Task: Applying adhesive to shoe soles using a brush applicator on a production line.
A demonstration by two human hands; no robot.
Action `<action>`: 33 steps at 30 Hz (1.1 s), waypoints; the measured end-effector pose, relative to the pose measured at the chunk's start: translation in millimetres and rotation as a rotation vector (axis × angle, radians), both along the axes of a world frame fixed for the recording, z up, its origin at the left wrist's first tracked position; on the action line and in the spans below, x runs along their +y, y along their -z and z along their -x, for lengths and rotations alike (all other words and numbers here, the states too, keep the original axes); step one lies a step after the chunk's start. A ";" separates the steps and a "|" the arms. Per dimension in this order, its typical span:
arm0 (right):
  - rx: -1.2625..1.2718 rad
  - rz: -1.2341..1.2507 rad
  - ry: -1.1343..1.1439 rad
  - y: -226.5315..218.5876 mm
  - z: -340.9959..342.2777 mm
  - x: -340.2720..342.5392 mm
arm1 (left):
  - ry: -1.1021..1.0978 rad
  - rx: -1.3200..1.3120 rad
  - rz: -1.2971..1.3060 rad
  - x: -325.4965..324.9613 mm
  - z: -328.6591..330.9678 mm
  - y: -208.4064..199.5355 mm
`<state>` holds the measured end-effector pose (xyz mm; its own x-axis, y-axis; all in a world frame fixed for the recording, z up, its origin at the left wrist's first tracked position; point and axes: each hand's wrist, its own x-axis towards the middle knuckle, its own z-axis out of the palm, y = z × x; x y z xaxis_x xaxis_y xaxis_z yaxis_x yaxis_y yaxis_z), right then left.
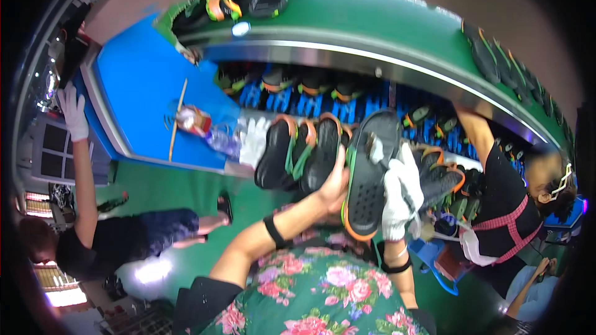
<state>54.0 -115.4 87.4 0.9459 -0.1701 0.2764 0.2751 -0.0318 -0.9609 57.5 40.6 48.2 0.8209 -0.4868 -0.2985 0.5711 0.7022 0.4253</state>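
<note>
While the bare left hand (pixel 335 183) cups a stack of black sandals (pixel 298 152) with orange and green straps against the chest, the white-gloved right hand (pixel 397 201) grips a single black sandal (pixel 367 174), sole outward. Its fingers seem curled round the edge, above the blue table (pixel 143 87).

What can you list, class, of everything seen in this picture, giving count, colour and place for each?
held shoe: one, black with green-orange rim, centre, sole up.
row of shoes: about three, black with orange and green straps, left of it.
conveyor belt: one, green, curving across the top, carrying shoes.
blue table: one, upper left.
plastic bottle: one, clear, on the table.
co-workers: two, black tops, lower left and right.
left hand: bare, against the shoes.
right hand: white glove, gripping the held shoe.
</note>
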 end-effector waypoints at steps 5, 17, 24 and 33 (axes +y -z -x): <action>-0.321 0.366 -0.065 -17.0 -10.7 21.1 | 0.008 0.082 0.129 27.3 2.5 5.0; -0.054 0.212 -0.156 -46.6 -16.2 28.2 | -0.063 0.182 0.588 39.6 -7.6 -11.4; -0.300 0.403 -0.041 -59.4 -26.0 27.3 | -0.049 0.064 0.292 34.6 -16.7 -11.2; -0.448 0.739 -0.017 -62.5 -19.3 24.3 | -0.077 -0.140 -0.254 11.3 -7.9 -4.4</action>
<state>73.3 -91.2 150.0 0.7224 0.2136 0.6577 0.6290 -0.5982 -0.4966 65.5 51.9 52.6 0.8943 -0.3455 -0.2843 0.4436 0.6020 0.6639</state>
